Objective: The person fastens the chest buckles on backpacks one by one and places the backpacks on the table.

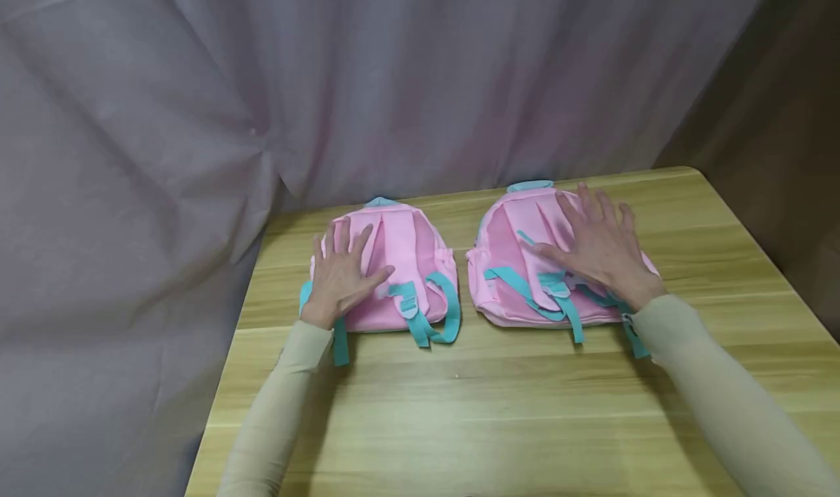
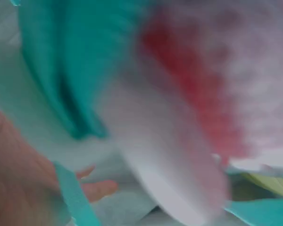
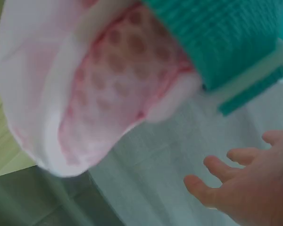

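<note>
Two small pink backpacks with turquoise straps lie side by side on a wooden table, their shoulder straps facing up. Over the left backpack [image 1: 400, 242] my left hand [image 1: 344, 275] spreads its fingers, thumb pointing right. My right hand [image 1: 607, 249] is spread over the right side of the other backpack [image 1: 499, 242]. Neither hand grips anything; whether the palms touch the fabric cannot be told. Close up in the left wrist view, a turquoise strap [image 2: 80, 61] is blurred beside the hand. The right wrist view has a turquoise strap [image 3: 226, 42] and pink mesh [image 3: 118, 70] near extended fingers.
The wood-grain table [image 1: 459, 424] extends in front of both backpacks and to the right. A grey curtain [image 1: 394, 81] hangs right behind the table's back edge and down its left side. A dark brown surface [image 1: 781, 154] stands beyond the right edge.
</note>
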Motion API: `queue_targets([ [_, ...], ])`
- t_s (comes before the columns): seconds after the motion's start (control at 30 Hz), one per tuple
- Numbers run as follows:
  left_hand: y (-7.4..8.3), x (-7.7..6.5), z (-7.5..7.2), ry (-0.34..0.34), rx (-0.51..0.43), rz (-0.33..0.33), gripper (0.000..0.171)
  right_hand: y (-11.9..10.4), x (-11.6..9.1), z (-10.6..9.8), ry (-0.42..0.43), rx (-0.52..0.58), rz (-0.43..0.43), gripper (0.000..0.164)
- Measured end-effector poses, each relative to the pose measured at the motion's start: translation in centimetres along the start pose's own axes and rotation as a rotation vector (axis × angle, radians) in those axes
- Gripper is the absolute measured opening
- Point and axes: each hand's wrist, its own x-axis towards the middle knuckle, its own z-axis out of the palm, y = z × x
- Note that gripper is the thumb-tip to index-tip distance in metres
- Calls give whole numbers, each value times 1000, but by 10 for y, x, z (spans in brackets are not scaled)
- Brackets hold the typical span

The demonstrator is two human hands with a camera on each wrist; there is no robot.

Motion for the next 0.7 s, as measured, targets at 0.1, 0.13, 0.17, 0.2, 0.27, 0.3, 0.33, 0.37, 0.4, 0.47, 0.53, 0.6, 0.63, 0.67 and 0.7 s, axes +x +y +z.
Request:
queue_targets([
  [0.1, 8, 3, -1, 5, -26, 11, 93, 5, -6, -6, 21, -2, -2, 106],
  [0.13, 11, 5, -1, 9, -40, 17, 92, 6, -8, -9, 28, -1, -3, 104],
  [0.17, 14, 7, -2, 9, -52, 21, 92, 7, -10, -12, 31, 2, -4, 102],
  [0.2, 18, 9, -2, 8, -64, 26, 91, 8, -12, -14, 35, 7, -5, 99],
  [0.27, 22, 10, -5, 3, -92, 32, 89, 7, -16, -18, 41, 31, -8, 94],
  [0.3, 24, 11, -5, 0, -105, 38, 87, 7, -17, -19, 44, 42, -8, 91],
  [0.33, 27, 12, -6, -6, -119, 43, 84, 6, -19, -21, 49, 54, -9, 87],
  [0.37, 30, 13, -7, -11, -130, 48, 81, 5, -22, -22, 52, 69, -10, 84],
  [0.4, 33, 13, -8, -13, -142, 55, 78, 5, -24, -23, 55, 81, -13, 79],
  [0.47, 40, 14, -8, -10, -160, 72, 72, 4, -28, -25, 61, 92, -20, 70],
  [0.53, 46, 15, -8, -1, -178, 99, 65, 3, -33, -25, 69, 98, -31, 60],
  [0.6, 52, 16, -9, 2, -192, 122, 61, 2, -37, -26, 73, 100, -45, 52],
  [0.63, 55, 17, -9, 2, -199, 136, 59, 1, -39, -26, 75, 99, -51, 49],
  [0.67, 59, 17, -9, -1, -206, 149, 59, 1, -41, -27, 77, 103, -56, 46],
  [0.7, 62, 18, -9, -7, -213, 163, 58, 0, -43, -27, 79, 108, -60, 44],
])
